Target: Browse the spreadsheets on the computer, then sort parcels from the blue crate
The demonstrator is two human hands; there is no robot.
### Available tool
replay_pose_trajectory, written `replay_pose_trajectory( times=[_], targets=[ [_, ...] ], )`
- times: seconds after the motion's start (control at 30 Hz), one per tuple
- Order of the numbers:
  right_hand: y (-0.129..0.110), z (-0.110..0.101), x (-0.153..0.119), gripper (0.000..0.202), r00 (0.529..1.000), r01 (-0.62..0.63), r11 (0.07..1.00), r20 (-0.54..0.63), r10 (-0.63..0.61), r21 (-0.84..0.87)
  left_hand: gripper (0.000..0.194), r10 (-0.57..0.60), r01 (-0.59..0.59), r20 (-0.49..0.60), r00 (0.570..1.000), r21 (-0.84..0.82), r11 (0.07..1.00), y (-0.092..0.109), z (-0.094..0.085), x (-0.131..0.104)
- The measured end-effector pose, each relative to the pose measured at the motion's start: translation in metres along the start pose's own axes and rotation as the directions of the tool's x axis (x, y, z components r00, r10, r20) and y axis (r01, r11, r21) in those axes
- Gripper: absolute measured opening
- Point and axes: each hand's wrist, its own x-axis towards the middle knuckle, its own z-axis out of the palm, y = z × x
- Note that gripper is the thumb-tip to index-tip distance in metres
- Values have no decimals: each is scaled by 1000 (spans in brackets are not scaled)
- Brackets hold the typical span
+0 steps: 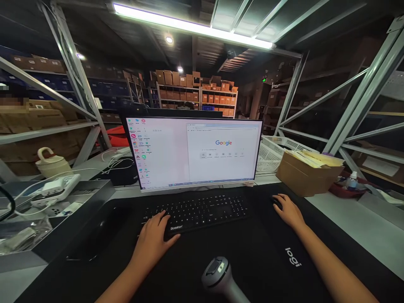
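My left hand (154,235) rests on the left end of a black keyboard (202,212), fingers spread over the keys and thumb stretched out to the side. On the right of the desk mat, my right hand (288,210) covers a small black computer mouse (276,203), mostly hidden under the fingers. Behind the keyboard stands a monitor (170,155) with desktop icons at the left and a Google page in a browser window. A grey handheld barcode scanner (217,273) is at the front edge of the view, between my arms.
Keyboard and mouse lie on a black desk mat (252,252). To the right are a cardboard box (303,174) with papers, white baskets (268,155) and a spray bottle (352,181). Left are a grey tray (78,210) with a power strip and cables, and a cream bottle (52,164).
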Motion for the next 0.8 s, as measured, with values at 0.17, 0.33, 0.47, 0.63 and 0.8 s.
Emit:
replay_pose_trajectory(
  times=[0.17,0.33,0.47,0.63,0.8],
  targets=[
    [0,0,1,46,1000,-11,1000,-4,11,-8,63,9,-9,-6,1000,18,1000,0,1,-1],
    [1,2,0,44,1000,9,1000,-26,-9,23,63,-2,2,14,1000,24,1000,1,0,1],
    [1,1,-2,43,999,21,999,-38,-19,46,64,5,-6,27,1000,16,1000,1,-2,2],
    [-2,-3,-2,43,999,31,997,-44,-28,65,64,-8,8,20,1000,15,1000,1,-1,1],
    [-7,-6,-1,46,999,16,997,-41,-13,70,66,-16,16,-15,1000,18,1000,2,0,0]
  ],
)
